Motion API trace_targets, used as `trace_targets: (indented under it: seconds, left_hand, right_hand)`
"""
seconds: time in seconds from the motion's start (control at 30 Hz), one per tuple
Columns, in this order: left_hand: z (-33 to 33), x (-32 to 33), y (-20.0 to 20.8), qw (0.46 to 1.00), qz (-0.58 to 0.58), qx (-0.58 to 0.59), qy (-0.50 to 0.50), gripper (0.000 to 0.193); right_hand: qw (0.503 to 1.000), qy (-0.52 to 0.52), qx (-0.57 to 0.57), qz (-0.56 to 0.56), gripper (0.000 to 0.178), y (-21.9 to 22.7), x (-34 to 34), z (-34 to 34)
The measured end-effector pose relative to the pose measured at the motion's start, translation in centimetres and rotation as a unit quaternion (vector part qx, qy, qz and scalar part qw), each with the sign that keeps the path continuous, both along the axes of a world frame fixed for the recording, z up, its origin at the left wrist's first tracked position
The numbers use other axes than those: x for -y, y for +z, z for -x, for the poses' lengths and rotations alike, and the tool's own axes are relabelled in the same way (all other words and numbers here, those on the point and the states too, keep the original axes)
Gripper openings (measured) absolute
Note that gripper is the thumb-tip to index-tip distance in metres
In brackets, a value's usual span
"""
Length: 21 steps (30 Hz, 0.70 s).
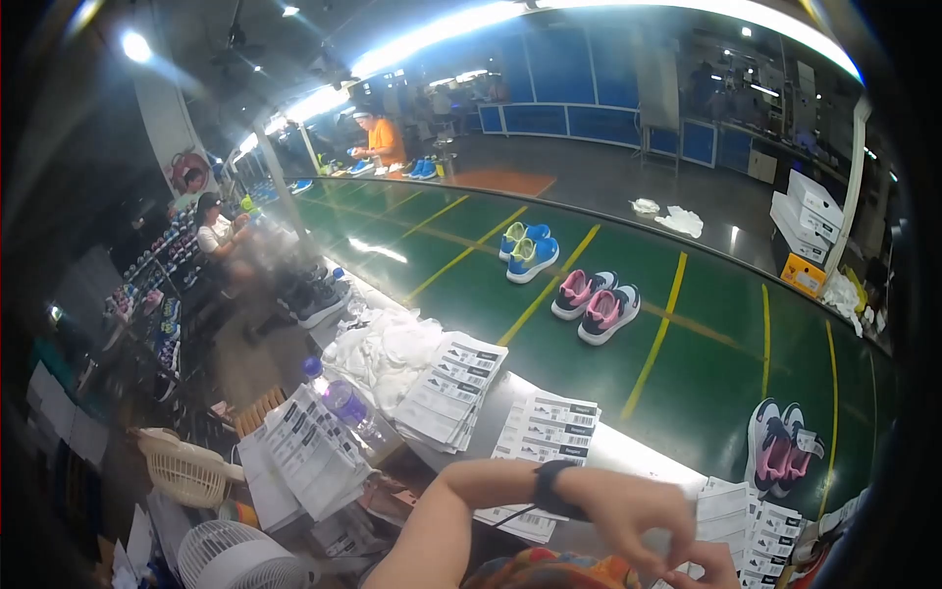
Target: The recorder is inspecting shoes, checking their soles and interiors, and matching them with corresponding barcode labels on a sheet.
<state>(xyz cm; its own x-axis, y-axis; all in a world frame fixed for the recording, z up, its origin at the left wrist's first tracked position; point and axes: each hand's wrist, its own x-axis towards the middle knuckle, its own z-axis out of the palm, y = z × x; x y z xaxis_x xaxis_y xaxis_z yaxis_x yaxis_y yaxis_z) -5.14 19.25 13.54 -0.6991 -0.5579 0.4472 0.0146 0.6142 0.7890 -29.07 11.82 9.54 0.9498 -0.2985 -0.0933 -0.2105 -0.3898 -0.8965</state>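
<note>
Paper labels, white with black printed bars, lie in a stack (765,535) at the near right edge of the grey worktop (628,447), beside the green conveyor belt (687,344). The left hand (628,515), with a black wristband, curls its fingers loosely over them; the right hand (711,569) pinches at a sheet below. Thin, light, floppy and easily creased, such sheets probably lift best by a corner.
</note>
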Motion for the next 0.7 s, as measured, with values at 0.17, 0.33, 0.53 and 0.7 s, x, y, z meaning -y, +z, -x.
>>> trace_targets:
  seconds: [0.17, 0.33, 0.53, 0.7]
  left_hand:
    - [-2.8, -5.1, 2.7, 0.978, -0.058, -0.035, -0.197, 0.06]
    - [-4.2, -11.3, 5.1, 0.978, 0.051, 0.103, -0.176, 0.04]
    - [-5.7, -15.1, 7.6, 0.983, 0.127, -0.044, -0.125, 0.027]
    - [-5.6, -19.6, 7.8, 0.978, 0.2, -0.022, -0.058, 0.021]
  right_hand:
    - [0.968, 0.16, 0.166, 0.101, 0.009, 4.3, -0.1, -3.0]
    - [0.871, 0.372, 0.315, 0.064, 0.012, 7.3, -2.6, -8.8]
    - [0.798, 0.508, 0.323, 0.026, 0.022, 8.4, -9.1, -11.7]
    - [0.781, 0.561, 0.274, -0.006, 0.026, 6.5, -13.6, -13.2]
